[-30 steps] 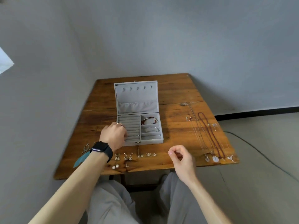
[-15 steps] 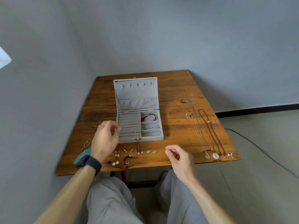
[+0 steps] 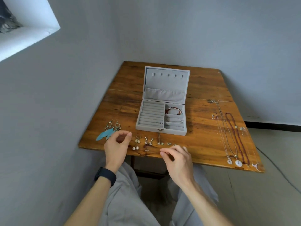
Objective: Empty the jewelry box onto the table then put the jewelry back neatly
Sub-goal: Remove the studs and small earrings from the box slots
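Note:
The grey jewelry box (image 3: 147,128) stands open at the middle of the wooden table (image 3: 203,88), lid upright. A red bracelet (image 3: 173,110) and a silver bangle (image 3: 174,120) lie in its right compartments, and one small piece (image 3: 159,122) sits in the ring rolls. My left hand (image 3: 116,145) hovers over the table's front edge, left of the box, pinching a tiny silver piece (image 3: 130,132) between thumb and forefinger. My right hand (image 3: 178,159) hangs at the front edge with curled fingers; whether it holds anything is hidden.
Small earrings (image 3: 146,142) lie in a row before the box. Turquoise feather earrings (image 3: 105,134) lie at the front left. Several necklaces (image 3: 234,136) stretch along the right side. Grey walls close in at the left and behind. A cable (image 3: 276,167) runs over the floor.
My left hand has drawn back from the box's ring rolls toward the front left edge, carrying the tiny piece. My right hand stayed near the front edge. The camera turned left.

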### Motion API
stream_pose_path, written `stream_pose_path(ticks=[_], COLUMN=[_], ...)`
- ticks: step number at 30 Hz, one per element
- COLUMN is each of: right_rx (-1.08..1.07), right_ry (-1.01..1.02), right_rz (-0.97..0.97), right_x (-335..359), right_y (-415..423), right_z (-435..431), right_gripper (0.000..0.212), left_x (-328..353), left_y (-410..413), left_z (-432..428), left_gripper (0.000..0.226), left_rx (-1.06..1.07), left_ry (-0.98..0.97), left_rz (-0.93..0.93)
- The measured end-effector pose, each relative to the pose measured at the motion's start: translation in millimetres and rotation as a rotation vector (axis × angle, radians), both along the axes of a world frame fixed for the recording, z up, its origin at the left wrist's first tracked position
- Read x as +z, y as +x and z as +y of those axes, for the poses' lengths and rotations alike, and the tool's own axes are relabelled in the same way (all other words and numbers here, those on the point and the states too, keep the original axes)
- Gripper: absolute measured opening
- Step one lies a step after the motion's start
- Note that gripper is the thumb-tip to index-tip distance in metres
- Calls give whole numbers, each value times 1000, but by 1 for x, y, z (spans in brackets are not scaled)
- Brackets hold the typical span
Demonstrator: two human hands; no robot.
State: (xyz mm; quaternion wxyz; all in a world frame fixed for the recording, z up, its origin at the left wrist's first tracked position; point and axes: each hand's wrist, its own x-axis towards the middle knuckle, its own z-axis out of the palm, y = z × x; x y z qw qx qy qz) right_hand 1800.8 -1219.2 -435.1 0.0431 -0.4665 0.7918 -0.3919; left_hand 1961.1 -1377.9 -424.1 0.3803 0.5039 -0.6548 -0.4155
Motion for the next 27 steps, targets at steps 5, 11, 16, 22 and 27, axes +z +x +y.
stream_pose_path(ticks=[5,11,16,22,27], right_rx=[-40,-26,-15,45,-34], right_ry=[36,46,24,-32,-146], right_rz=[-22,-71,-130,-137,-59], right_x=[0,0,-2,-6,-10], right_y=[1,-2,-2,-10,-25], right_z=[-10,-11,-7,5,16], right_gripper=[14,16,17,19,18], left_x=[-3,-3,-2,8,17], left_y=[5,7,8,6,-8], left_z=[-6,-7,-10,-1,18], left_gripper=[5,7,5,9,7], left_rx=[-64,-75,-63,-113,-278], left_ry=[1,0,70,-4,-281], left_rz=[-31,-38,-7,-32,-258])
